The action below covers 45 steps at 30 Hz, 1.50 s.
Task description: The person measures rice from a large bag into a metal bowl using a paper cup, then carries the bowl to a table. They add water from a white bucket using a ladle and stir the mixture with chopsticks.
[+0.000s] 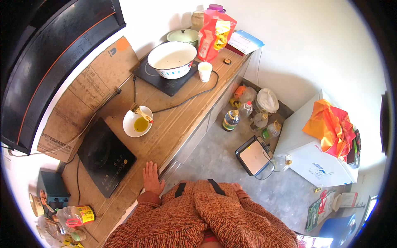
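My left hand (pixel 152 180) lies flat on the front edge of the wooden counter (pixel 165 132), fingers stretched out and holding nothing. Closest to it is a black induction cooktop (pixel 105 159). Farther along stands a white bowl (pixel 128 124) with yellow-green liquid (pixel 141 125) in it. A pale piece with a red tip (pixel 144 115) leans across the bowl's rim; its kind is unclear. Only a bit of my right hand (pixel 237 187) shows past my knitted sweater, low beside my body, and its fingers are mostly hidden.
A large enamel basin (pixel 172 56) sits on a second cooktop (pixel 165 85), beside a paper cup (pixel 204 71) and a red bag (pixel 215 35). On the floor are bottles (pixel 230 120), a flat electric appliance (pixel 254 155) with a cord, and a white chest freezer (pixel 306 159).
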Available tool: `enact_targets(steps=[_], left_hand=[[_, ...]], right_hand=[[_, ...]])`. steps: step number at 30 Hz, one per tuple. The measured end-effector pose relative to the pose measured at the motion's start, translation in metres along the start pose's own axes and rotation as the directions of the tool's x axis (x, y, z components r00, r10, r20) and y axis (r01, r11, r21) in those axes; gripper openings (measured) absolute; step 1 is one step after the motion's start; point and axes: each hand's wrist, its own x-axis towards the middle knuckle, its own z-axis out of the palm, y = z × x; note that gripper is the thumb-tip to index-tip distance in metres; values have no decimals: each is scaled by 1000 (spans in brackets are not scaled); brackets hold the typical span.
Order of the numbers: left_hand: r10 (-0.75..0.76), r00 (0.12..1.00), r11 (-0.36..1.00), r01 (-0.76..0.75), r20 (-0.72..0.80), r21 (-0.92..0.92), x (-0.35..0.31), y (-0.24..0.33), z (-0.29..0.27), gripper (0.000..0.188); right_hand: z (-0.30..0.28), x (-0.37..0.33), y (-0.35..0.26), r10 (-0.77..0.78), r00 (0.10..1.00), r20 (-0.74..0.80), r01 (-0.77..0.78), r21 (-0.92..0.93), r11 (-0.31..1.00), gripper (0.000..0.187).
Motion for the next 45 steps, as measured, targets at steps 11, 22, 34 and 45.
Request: enact_targets(steps=[11, 22, 34, 45], left_hand=[[-16, 1000, 999, 16, 6, 36, 0, 2, 8, 89], [-67, 998, 985, 66, 0, 158, 3, 3, 8, 86], [-32, 999, 999, 32, -16, -5, 2, 4, 19, 90], [-275, 959, 898, 232, -66, -373, 2, -4, 43, 81]], right_hand=[[-9, 8, 51, 96, 995, -32, -92, 120, 989, 34], [-68, 76, -104, 1, 1000, 10, -2, 40, 999, 26], [-253, 200, -525, -621, 781, 61, 623, -24, 782, 12], [-353, 325, -775, -925, 370, -84, 884, -275, 378, 19]])
